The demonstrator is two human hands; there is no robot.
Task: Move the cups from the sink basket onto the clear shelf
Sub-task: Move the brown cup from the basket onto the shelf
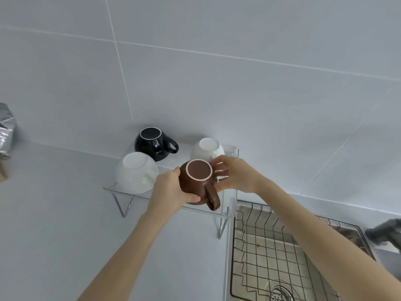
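- Brown cup [196, 183]: inverted, base up, pale ring around the foot. It sits over the front right part of the clear shelf [108, 189]; whether its rim already rests on the shelf surface cannot be told. Its handle points toward the camera, past the shelf's front edge.
- Left hand [171, 190]: wrapped around the left side of the brown cup, thumb low on the cup wall near the handle, fingers closed against the body.
- Right hand [233, 175]: pressed to the right side of the same cup, fingers curled on the upper wall, thumb below. Both hands grip the cup together.
- Black cup [152, 143]: inverted on the rear left of the shelf, handle pointing right.
- Front white cup [136, 172]: inverted on the front left of the shelf, just in front of the black cup.
- Rear white cup [208, 148]: inverted on the rear right, just behind the brown cup and partly hidden by the right hand.
- Clear shelf: transparent plate on bent wire legs, standing on the grey countertop [54, 224] against the tiled wall [217, 61].
- Sink basket [271, 246]: wire grid set in the sink to the right of the shelf; no cups show in the visible part. The drain [280, 293] lies beneath it.
- Silver bag [6, 131]: at the left frame edge, well apart from the shelf.
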